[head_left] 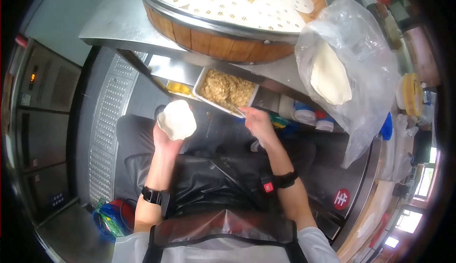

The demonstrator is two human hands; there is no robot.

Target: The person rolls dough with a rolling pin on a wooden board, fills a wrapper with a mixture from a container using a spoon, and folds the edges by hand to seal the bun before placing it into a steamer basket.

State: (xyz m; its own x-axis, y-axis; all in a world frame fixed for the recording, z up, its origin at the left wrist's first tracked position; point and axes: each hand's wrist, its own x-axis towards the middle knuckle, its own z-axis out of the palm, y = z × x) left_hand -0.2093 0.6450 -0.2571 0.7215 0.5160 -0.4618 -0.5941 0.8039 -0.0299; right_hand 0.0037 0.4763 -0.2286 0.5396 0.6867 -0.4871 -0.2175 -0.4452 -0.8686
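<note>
A round, pale dough wrapper (177, 120) lies cupped over the palm and fingers of my left hand (164, 143), its edge slightly wavy. To its right, my right hand (261, 127) pinches the handle of a thin metal utensil (239, 112). The utensil's working end is hidden in a chunky, brownish filling (223, 90). That filling heaps up in a white rectangular tray (199, 81), which sits at the edge of the shelf under the steel table. My right fingertips are right at the tray's near rim.
Above the tray, a wooden steamer (223, 44) with perforated white liners (228, 7) stands on the steel table (114, 23). A clear plastic bag (370, 39) holding flat pale dough (331, 76) overhangs the table's right side. Containers (305, 114) fill the shelf's right; yellow packaging (179, 88) lies left.
</note>
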